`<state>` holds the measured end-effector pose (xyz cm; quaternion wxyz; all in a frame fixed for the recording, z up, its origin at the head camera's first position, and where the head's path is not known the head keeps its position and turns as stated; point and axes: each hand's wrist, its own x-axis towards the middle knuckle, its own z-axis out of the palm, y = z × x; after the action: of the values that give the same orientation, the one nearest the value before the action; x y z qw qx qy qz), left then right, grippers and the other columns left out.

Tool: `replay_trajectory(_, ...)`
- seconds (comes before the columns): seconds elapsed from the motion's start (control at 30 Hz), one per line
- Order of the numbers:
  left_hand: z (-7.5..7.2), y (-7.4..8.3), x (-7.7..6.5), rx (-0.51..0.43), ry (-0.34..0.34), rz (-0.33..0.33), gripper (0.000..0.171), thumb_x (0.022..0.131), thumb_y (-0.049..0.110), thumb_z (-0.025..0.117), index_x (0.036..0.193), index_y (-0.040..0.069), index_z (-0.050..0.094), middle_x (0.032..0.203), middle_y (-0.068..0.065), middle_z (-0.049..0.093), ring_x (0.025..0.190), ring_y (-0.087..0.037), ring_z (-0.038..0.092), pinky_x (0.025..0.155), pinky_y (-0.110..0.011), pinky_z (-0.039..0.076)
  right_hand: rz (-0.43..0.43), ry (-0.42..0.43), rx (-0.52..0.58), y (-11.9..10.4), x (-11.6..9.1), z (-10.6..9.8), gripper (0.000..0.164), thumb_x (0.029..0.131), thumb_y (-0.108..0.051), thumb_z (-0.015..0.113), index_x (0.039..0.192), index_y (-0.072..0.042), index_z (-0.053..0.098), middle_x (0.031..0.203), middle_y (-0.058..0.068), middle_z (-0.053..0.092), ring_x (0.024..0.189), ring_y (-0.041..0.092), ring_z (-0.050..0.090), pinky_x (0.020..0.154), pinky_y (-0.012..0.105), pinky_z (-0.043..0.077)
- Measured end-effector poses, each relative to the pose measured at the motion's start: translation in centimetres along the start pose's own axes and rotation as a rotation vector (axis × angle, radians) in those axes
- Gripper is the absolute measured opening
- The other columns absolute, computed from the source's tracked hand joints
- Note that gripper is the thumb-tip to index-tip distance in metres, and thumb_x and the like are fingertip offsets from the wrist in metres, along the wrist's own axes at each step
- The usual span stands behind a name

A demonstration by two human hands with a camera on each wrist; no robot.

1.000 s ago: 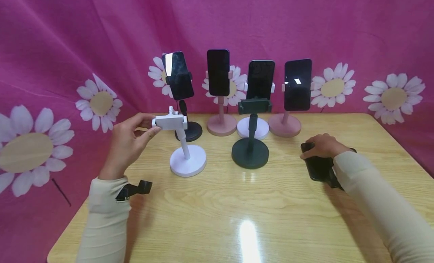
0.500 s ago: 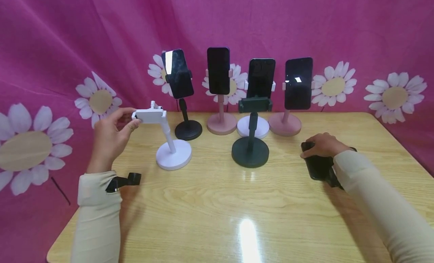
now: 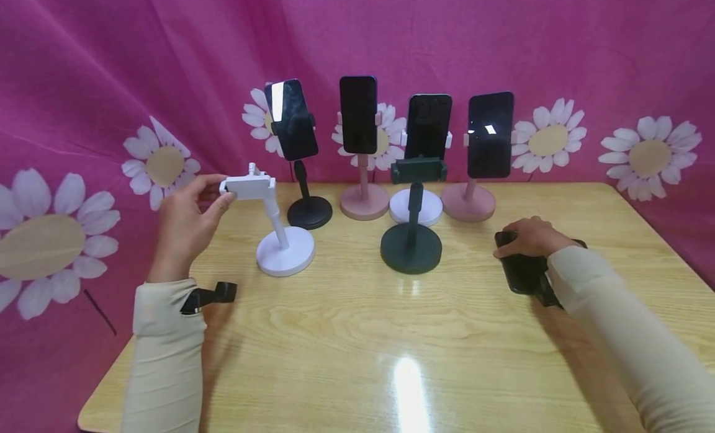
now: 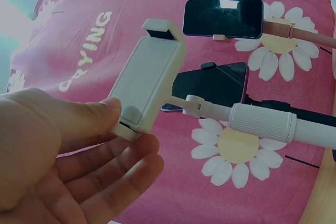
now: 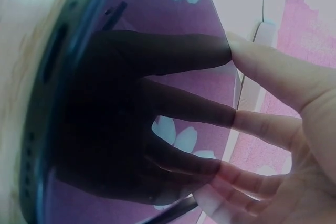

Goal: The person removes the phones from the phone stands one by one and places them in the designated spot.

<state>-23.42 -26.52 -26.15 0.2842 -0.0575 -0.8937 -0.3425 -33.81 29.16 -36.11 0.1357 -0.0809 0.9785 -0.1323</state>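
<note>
Pale letters [image 4: 86, 51] on the pink cloth [image 3: 447, 36] seem to read "CRYING" in the left wrist view. Across the upper middle of the head view, a black stand [image 3: 310, 213] holds a tilted phone [image 3: 291, 120], a pink stand [image 3: 364, 200] an upright one [image 3: 359, 115], a rear stand [image 3: 424, 206] with a white base another [image 3: 428, 127], and a second pink stand [image 3: 469, 203] one more [image 3: 490, 135]. A dark green stand [image 3: 411, 247] is at centre. Left of centre, the left hand [image 3: 187, 219] pinches the clamp of the smooth white stand [image 3: 275, 217], whose round base rests on the wood-grained bench [image 3: 335, 334]. At right, the right hand [image 3: 533, 236], fingers fairly straight, touches the loose phone [image 3: 522, 275] on the bench; its glossy screen mirrors the fingers.
</note>
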Motion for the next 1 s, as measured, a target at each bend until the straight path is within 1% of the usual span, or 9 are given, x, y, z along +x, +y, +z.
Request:
replay_trajectory(0.3,0.0,-0.2,0.2,-0.016,0.037,0.005,0.035,0.091,0.014,0.067,0.122,-0.001,0.062,0.106,-0.020,0.068,0.095,-0.029,0.066,0.086,-0.038,0.053,-0.019,0.021,-0.028,-0.4,0.4,-0.3,0.083,0.079,-0.049,0.074,0.131,0.009,0.049,0.111,0.033,0.050,0.099,0.047,0.041,0.077,0.057,0.043)
replay_trajectory(0.53,0.4,-0.2,0.7,-0.039,0.040,-0.004,0.034,0.090,0.014,0.068,0.120,-0.001,0.062,0.105,-0.018,0.068,0.092,-0.025,0.066,0.079,-0.016,0.052,-0.003,0.011,-0.026,-0.3,0.3,-0.5,0.084,0.079,-0.050,0.073,0.133,0.009,0.047,0.116,0.035,0.047,0.100,0.047,0.040,0.080,0.060,0.043)
replay_trajectory(0.6,0.4,0.0,0.7,-0.043,0.040,0.000,0.034,0.091,0.013,0.067,0.120,-0.002,0.062,0.105,-0.019,0.068,0.093,-0.026,0.066,0.079,-0.017,0.052,0.005,0.004,-0.016,-0.3,0.3,-0.4,0.085,0.079,-0.050,0.073,0.133,0.009,0.046,0.116,0.035,0.046,0.101,0.047,0.039,0.080,0.061,0.043)
replay_trajectory(0.7,0.4,0.2,0.6,-0.044,0.037,0.011,0.034,0.091,0.012,0.067,0.121,-0.003,0.062,0.106,-0.021,0.068,0.095,-0.029,0.066,0.084,-0.030,0.054,0.020,-0.005,0.000,-0.3,0.2,-0.2,0.086,0.079,-0.051,0.073,0.134,0.009,0.045,0.117,0.036,0.044,0.101,0.048,0.038,0.081,0.062,0.043)
replay_trajectory(0.8,0.5,0.6,0.5,-0.019,0.035,0.009,0.039,0.091,0.012,0.067,0.126,-0.002,0.059,0.112,-0.023,0.065,0.101,-0.032,0.064,0.090,-0.042,0.052,0.022,-0.006,0.000,-0.2,0.0,0.0,0.087,0.079,-0.051,0.073,0.134,0.009,0.045,0.118,0.037,0.043,0.102,0.049,0.038,0.082,0.063,0.043)
replay_trajectory(0.87,0.6,1.4,0.2,0.005,0.079,0.029,0.045,0.090,0.013,0.069,0.130,0.000,0.056,0.117,-0.021,0.063,0.107,-0.033,0.060,0.095,-0.045,0.048,0.014,-0.001,-0.008,-0.2,0.0,0.1,0.086,0.079,-0.051,0.073,0.134,0.009,0.045,0.118,0.038,0.043,0.102,0.049,0.038,0.082,0.063,0.043)
replay_trajectory(0.9,0.7,1.9,0.0,0.008,0.122,0.052,0.046,0.089,0.013,0.069,0.131,0.001,0.056,0.120,-0.020,0.062,0.110,-0.031,0.059,0.097,-0.044,0.047,0.011,-0.001,-0.014,-0.2,-0.1,0.1,0.086,0.079,-0.051,0.073,0.133,0.009,0.045,0.117,0.038,0.044,0.102,0.049,0.039,0.081,0.063,0.043)
replay_trajectory(0.97,1.1,3.8,-0.3,0.005,0.208,0.118,0.049,0.088,0.014,0.071,0.133,0.005,0.055,0.125,-0.016,0.059,0.114,-0.027,0.055,0.098,-0.043,0.045,-0.001,0.007,-0.019,-0.1,-0.1,0.1,0.085,0.078,-0.051,0.073,0.133,0.009,0.046,0.117,0.038,0.045,0.101,0.050,0.039,0.081,0.062,0.043)
replay_trajectory(1.0,1.4,4.9,-0.4,-0.005,0.249,0.167,0.049,0.087,0.015,0.071,0.133,0.007,0.056,0.126,-0.014,0.058,0.115,-0.025,0.054,0.098,-0.042,0.045,-0.007,0.013,-0.021,-0.1,-0.1,0.0,0.085,0.079,-0.050,0.073,0.133,0.009,0.046,0.116,0.038,0.045,0.101,0.050,0.040,0.081,0.062,0.043)
